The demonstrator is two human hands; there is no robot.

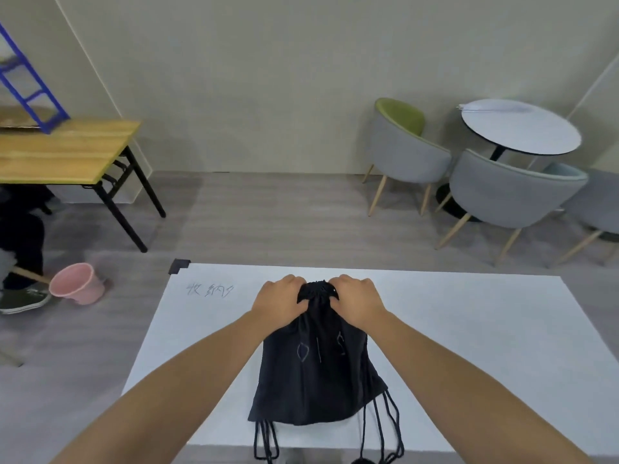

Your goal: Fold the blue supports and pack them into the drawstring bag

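Observation:
A black drawstring bag point(316, 373) lies on the white table point(452, 336), its gathered mouth pointing away from me and its cords point(385, 426) hanging over the near edge. My left hand point(279, 301) grips the left side of the bunched mouth. My right hand point(356, 301) grips the right side. The mouth looks cinched tight between both hands. No blue supports are visible; whether they are inside the bag I cannot tell.
Handwritten marks point(209, 290) sit on the table's far left. A pink bucket point(77, 283) and a person's shoe point(23, 299) are on the floor at left, by a wooden table point(67, 152). Grey chairs point(509, 192) and a round table point(521, 130) stand at right.

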